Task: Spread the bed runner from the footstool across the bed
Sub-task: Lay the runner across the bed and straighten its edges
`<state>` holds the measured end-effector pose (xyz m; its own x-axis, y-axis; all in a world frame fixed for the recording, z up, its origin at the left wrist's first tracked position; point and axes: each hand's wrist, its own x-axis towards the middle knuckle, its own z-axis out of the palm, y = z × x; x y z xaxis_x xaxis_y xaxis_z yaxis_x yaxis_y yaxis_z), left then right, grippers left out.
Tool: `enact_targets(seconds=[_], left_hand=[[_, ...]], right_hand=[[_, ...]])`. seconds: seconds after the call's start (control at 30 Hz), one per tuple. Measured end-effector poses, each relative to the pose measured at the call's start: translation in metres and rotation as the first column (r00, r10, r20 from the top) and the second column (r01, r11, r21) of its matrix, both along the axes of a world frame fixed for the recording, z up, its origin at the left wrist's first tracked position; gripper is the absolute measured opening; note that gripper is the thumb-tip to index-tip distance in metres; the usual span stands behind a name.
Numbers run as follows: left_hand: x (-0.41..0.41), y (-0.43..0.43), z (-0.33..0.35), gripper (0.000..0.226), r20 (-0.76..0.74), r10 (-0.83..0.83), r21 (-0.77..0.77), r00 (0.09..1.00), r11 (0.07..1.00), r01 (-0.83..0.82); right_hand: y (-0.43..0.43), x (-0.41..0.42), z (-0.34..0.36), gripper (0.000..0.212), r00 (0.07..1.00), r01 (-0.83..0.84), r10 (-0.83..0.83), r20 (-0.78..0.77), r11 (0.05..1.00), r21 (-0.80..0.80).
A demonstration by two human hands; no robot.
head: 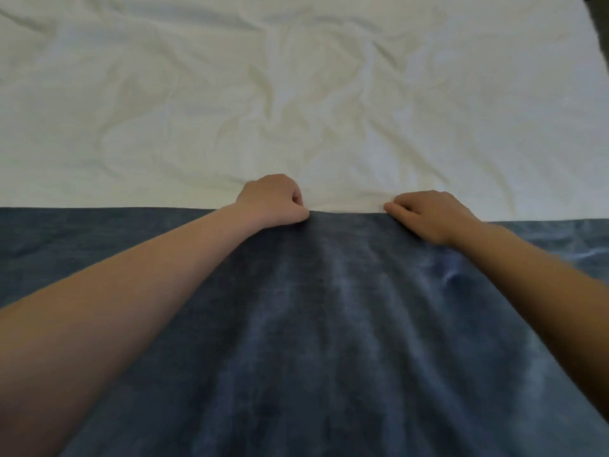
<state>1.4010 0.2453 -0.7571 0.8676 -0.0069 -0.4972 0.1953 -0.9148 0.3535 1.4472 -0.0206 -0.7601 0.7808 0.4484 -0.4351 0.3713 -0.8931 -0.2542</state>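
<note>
fists, left hand [275, 201] and right hand [428, 216], pinch velvety blue bed runner [313, 324] edge on rumpled white sheet [296, 94].

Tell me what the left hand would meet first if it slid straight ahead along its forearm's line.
Likely only the wrinkled white bed sheet. The left hand grips the blue velvety bed runner's far edge, and nothing else shows beyond.

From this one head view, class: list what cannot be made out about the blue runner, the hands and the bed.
- Bed runner: both ends cut off by frame edges.
- Left hand, right hand: fingertips curled under, exact grip hidden.
- White sheet: bed's head out of frame.
- Footstool: not in view.
</note>
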Motion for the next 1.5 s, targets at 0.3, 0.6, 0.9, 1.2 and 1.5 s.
enact_targets(seconds=[0.3,0.6,0.9,1.2,1.5], left_hand=[[0.029,-0.113,0.001,0.013,0.070,-0.044,-0.252,0.997,0.966,0.061],[0.041,-0.145,-0.006,0.009,0.103,-0.052,0.016,0.993,0.999,0.050],[0.074,-0.243,-0.005,0.008,0.165,-0.226,-0.084,0.960,0.967,0.242],[0.078,-0.262,-0.009,0.021,0.153,-0.147,-0.074,0.977,0.984,0.160],[0.097,-0.329,-0.015,0.011,0.194,-0.208,0.040,0.959,0.978,0.204]], right_hand=[[-0.105,0.024,0.010,0.015,0.997,-0.052,0.052,-0.055,0.999,0.002],[-0.131,0.033,-0.013,0.026,0.985,-0.085,0.061,0.161,0.985,0.147],[-0.245,0.048,0.008,0.016,0.998,-0.031,0.029,0.050,0.998,0.049],[-0.279,0.058,-0.005,0.023,0.988,0.075,-0.089,0.123,0.990,0.120],[-0.359,0.064,-0.011,0.018,0.969,0.161,-0.149,0.198,0.986,-0.042]])
